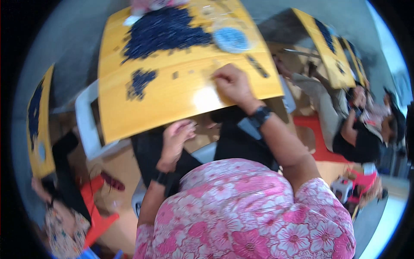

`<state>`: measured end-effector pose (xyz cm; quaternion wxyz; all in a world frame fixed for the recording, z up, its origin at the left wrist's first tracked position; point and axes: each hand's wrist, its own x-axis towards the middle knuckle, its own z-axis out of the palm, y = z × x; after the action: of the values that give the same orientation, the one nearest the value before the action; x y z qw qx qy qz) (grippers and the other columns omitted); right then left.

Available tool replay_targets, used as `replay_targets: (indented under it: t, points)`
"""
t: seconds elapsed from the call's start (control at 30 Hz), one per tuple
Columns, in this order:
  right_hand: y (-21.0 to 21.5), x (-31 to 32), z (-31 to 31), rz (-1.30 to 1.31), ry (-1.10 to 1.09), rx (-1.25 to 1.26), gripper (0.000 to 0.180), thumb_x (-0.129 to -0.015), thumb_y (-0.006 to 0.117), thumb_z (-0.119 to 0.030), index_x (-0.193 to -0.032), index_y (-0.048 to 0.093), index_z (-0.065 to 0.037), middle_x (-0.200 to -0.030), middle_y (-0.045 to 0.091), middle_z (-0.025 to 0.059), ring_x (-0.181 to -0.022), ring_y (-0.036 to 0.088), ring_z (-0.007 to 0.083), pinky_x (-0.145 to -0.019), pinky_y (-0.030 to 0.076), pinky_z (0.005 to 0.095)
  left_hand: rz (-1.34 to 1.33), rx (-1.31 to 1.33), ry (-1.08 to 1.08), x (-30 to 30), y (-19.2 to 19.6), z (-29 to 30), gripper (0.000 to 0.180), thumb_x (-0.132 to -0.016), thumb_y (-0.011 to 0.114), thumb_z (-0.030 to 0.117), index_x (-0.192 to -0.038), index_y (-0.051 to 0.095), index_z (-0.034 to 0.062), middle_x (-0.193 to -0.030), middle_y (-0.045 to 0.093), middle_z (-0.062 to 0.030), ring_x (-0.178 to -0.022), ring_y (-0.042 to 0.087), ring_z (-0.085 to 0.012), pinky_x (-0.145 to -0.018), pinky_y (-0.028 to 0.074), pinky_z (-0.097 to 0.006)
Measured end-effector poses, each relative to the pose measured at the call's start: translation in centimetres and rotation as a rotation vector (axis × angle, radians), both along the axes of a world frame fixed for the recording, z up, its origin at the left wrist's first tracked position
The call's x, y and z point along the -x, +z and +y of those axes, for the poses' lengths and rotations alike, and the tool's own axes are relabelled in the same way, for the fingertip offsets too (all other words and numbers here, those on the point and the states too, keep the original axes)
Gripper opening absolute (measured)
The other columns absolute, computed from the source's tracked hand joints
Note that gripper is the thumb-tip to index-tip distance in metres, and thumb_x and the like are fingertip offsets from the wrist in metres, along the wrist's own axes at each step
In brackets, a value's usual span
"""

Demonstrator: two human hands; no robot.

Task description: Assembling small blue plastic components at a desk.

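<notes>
My right hand (233, 83) rests over the near right part of the yellow table (151, 114), its fingers curled in. Whatever they hold, if anything, is hidden. Just off the table's near edge, above my lap, my left hand (177, 134) has thumb and fingers pinched together; I cannot make out what is between them. A few small loose pieces lie left of my right hand, among them a dark chip (175, 75). Farther left sits a small heap of dark blue pieces (141, 84). Beyond it spreads a much larger pile of dark blue pieces (166, 32).
A round clear tub of light blue bits (231, 39) stands at the far right, with a slim dark tool (257, 66) nearer me. Pink material (146, 5) lies at the far edge. People sit at other yellow tables on both sides; a red stool (317, 136) is at right.
</notes>
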<state>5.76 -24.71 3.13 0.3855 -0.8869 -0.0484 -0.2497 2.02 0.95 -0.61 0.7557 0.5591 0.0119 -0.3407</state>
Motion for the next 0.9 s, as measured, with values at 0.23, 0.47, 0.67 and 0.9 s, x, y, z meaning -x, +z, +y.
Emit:
replay_targets:
  t: [0.23, 0.47, 0.67, 0.9]
  points:
    - [0.4, 3.6, 0.5, 0.170, 0.026, -0.248, 0.010, -0.072, 0.065, -0.004, -0.081, 0.068, -0.006, -0.079, 0.062, 0.0115, -0.071, 0.063, 0.0234, -0.065, 0.052, 0.0314, 0.007, 0.090, 0.001, 0.3, -1.5, 1.0, 0.013, -0.095, 0.056, 0.013, -0.103, 0.057, 0.0035, -0.086, 0.059, -0.0020, -0.074, 0.056, -0.0087, -0.073, 0.052, -0.026]
    - [0.5, 7.2, -1.1, 0.250, 0.041, -0.319, 0.009, -0.076, 0.066, -0.004, -0.085, 0.068, -0.004, -0.082, 0.063, 0.0082, -0.076, 0.064, 0.0181, -0.069, 0.051, 0.0281, -0.045, 0.091, 0.005, 0.6, -1.7, 1.6, 0.011, -0.095, 0.055, 0.013, -0.102, 0.058, 0.0052, -0.086, 0.058, -0.0007, -0.074, 0.056, -0.0081, -0.072, 0.051, -0.024]
    - [4.2, 11.6, -6.0, 0.353, 0.008, -0.071, 0.012, -0.084, 0.065, -0.010, -0.093, 0.068, -0.002, -0.090, 0.067, 0.0065, -0.085, 0.063, 0.0145, -0.077, 0.051, 0.0274, -0.091, 0.063, -0.040, 0.5, -0.5, 0.3, 0.013, -0.096, 0.054, 0.012, -0.103, 0.057, 0.0028, -0.090, 0.058, -0.0031, -0.080, 0.056, -0.0094, -0.080, 0.051, -0.029]
    - [3.3, 19.2, -8.6, 0.447, -0.078, -0.368, 0.011, -0.084, 0.064, -0.003, -0.093, 0.068, -0.004, -0.083, 0.062, -0.0009, -0.074, 0.059, 0.0076, -0.065, 0.048, 0.0210, -0.123, 0.069, -0.065, 1.0, 0.3, 2.5, 0.013, -0.095, 0.054, 0.012, -0.104, 0.057, 0.0033, -0.089, 0.057, -0.0022, -0.079, 0.055, -0.0094, -0.079, 0.051, -0.028]
